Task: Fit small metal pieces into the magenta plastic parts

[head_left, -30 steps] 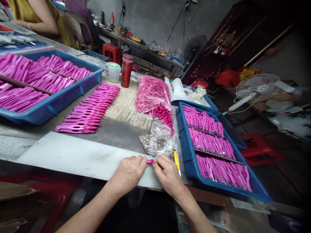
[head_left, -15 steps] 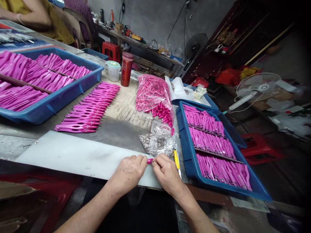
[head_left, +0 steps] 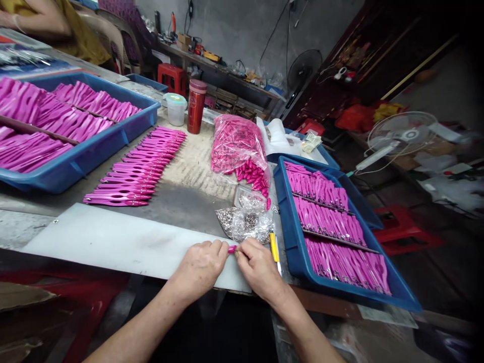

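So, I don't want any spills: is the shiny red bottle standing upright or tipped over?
Upright: the shiny red bottle stands with its dull pink lid at the top.

The one camera rides on the seated-height head of the person at the near edge of the tabletop [head_left: 181,199], peering forward and down over both forearms. It's close enough that the left hand [head_left: 200,264] and right hand [head_left: 260,267] sit low in the middle. The view runs wide, slanting past them to the grey wall [head_left: 234,30] well behind.
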